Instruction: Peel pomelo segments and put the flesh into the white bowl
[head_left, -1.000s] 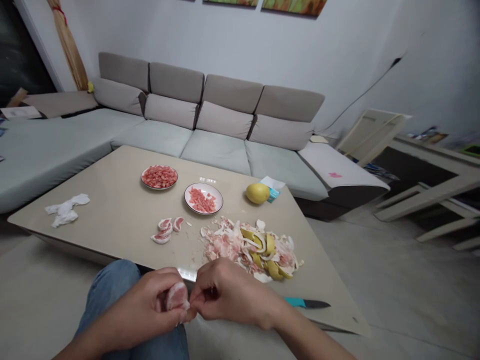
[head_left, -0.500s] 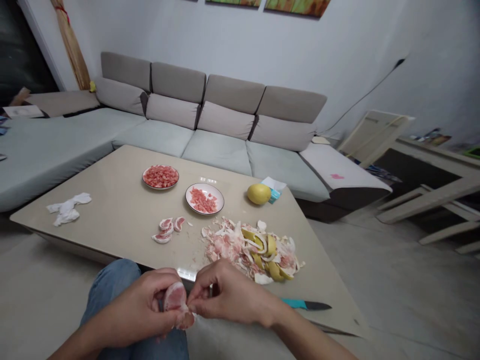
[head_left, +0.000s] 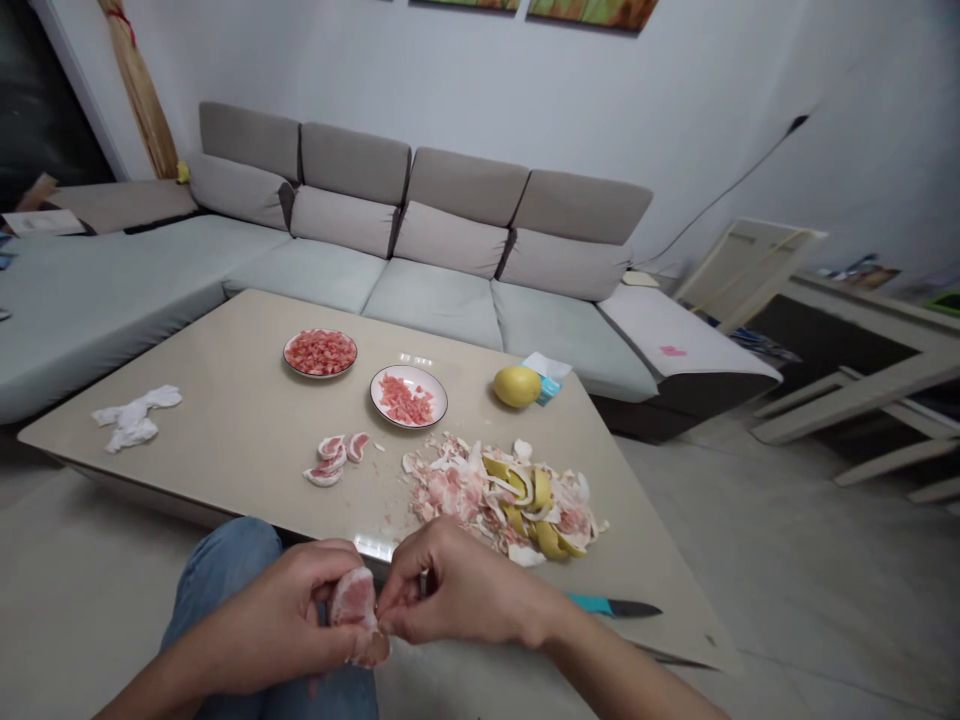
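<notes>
My left hand point(head_left: 300, 615) is closed around a pomelo segment point(head_left: 354, 598), pink inside with a whitish skin, held above my knee at the table's near edge. The fingertips of my right hand point(head_left: 454, 590) are pinched at the segment's right edge, where torn skin shows; what exactly lies between them is hard to make out. Several unpeeled segments point(head_left: 328, 468) lie beyond my left hand. Past my right hand spreads a heap of pomelo peel and membrane point(head_left: 457, 485). One plate point(head_left: 436, 416) holds some pink pulp, and another plate point(head_left: 321, 375) is full of it.
On the table point(head_left: 225, 400), a knife point(head_left: 622, 607) with a turquoise handle lies right of my right forearm. A whole yellow pomelo point(head_left: 517, 386) sits beside a tissue pack point(head_left: 551, 386). Crumpled tissue point(head_left: 136, 418) lies at the left. A grey sofa point(head_left: 427, 295) stands behind.
Both hands stay almost in place. The segment in my left hand has tilted slightly, and my right fingertips still pinch at its edge.
</notes>
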